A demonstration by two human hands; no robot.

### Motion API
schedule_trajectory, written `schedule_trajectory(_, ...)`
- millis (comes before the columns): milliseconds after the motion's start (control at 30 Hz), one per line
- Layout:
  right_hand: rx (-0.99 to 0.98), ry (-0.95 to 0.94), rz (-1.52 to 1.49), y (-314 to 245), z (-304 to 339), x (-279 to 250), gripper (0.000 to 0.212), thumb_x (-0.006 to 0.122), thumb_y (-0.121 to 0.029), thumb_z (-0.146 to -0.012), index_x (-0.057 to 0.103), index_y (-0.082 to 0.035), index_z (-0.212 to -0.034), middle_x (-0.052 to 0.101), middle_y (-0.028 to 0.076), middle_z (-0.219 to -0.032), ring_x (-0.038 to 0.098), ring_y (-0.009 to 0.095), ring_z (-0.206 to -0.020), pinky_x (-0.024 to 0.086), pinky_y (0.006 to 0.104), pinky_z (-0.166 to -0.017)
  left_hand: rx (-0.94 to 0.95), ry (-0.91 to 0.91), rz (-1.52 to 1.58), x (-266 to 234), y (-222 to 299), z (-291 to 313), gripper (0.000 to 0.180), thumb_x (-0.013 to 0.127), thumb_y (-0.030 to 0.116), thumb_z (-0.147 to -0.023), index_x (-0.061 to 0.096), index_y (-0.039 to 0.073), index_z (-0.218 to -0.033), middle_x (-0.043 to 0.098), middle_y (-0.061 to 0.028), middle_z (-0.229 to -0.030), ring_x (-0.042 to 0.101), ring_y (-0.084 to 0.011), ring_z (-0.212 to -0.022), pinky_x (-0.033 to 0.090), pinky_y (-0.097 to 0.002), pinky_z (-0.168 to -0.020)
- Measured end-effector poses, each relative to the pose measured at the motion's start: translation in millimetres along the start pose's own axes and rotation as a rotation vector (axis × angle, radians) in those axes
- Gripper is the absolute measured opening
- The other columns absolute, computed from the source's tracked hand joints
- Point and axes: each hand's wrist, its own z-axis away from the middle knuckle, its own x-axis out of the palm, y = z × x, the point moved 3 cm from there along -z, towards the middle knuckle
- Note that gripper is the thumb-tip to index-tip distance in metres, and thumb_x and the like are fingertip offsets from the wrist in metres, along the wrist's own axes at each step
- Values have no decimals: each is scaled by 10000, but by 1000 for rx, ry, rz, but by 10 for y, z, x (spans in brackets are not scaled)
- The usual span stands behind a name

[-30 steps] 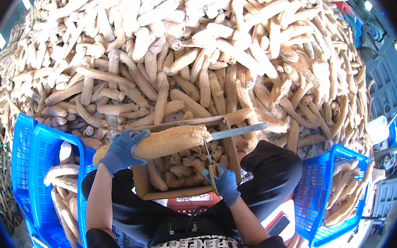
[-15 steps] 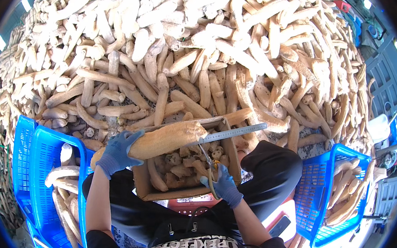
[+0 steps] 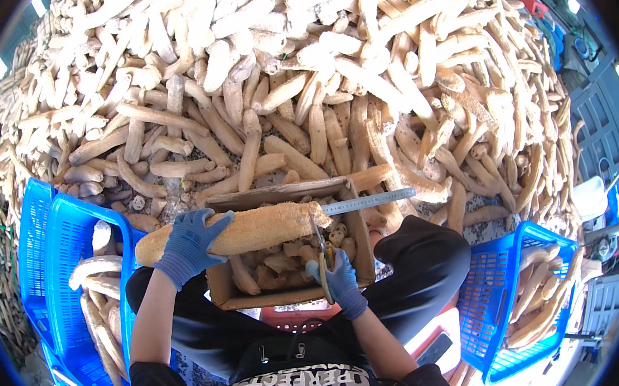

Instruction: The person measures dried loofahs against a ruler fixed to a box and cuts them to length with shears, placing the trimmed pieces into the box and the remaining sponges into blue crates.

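Note:
A long, tan dried loofah (image 3: 271,223) lies slantwise above a cardboard box (image 3: 277,300). My left hand (image 3: 192,246), in a blue glove, is wrapped round its thicker left part. In my gloved right hand (image 3: 344,283) is a pair of scissors (image 3: 322,244), whose blades meet the loofah's right end. Whether they bite into it is too small to tell. Just beyond that end, a metal ruler (image 3: 375,200) stretches across the box's far right corner. Loofah offcuts (image 3: 281,264) fill the box, which sits in front of my crossed legs.
A huge heap of dried loofahs (image 3: 248,146) rises ahead. Blue plastic baskets (image 3: 36,246) with loofahs stand at my left, and another blue basket (image 3: 484,306) at my right. By my right thigh a phone (image 3: 435,349) rests on a pale surface.
The loofah has shifted slightly downward, with my left hand lower on it. My right hand has brought the scissors' blades up against its right end.

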Motion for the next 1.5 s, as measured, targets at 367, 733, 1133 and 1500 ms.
schedule_trajectory(367, -51, 51, -198, 174, 235, 219, 381, 724, -280, -800, 485, -7, -919, 528, 109, -787, 514, 143, -724, 452, 306, -635, 103, -82, -55, -74, 14, -32, 844, 786, 384, -615, 408, 276, -1362, 438, -150, -1257, 411, -317, -1180, 312, -450, -1011)
schedule_trajectory(733, 564, -202, -914, -243, 729, 51, 276, 631, -308, -876, 531, -60, -807, 454, -16, -504, 429, 76, -365, 371, 230, -350, 147, -140, 27, -7, -15, -136, 878, 809, 317, -585, 401, 278, -1361, 457, -123, -1247, 414, -312, -1186, 317, -456, -1018)
schedule_trajectory(1133, -53, 80, -887, -690, -353, -471, 274, 472, -220, -947, 524, -19, -1125, 562, 61, -1044, 541, 148, -946, 469, 272, -797, 63, 201, 7, -259, -264, 220, 825, 655, 536, -716, 356, 185, -1400, 442, -146, -1323, 350, -345, -1271, 207, -510, -1073)
schedule_trajectory(1500, -578, 47, -211, -620, -703, -297, 321, 525, -198, -890, 508, 0, -1143, 591, 111, -1021, 572, 213, -898, 481, 319, -745, -299, 283, 1704, 304, -1273, 1208, 804, 506, 645, -822, 337, 105, -1393, 362, -143, -1385, 403, -319, -1227, 450, -483, -903)
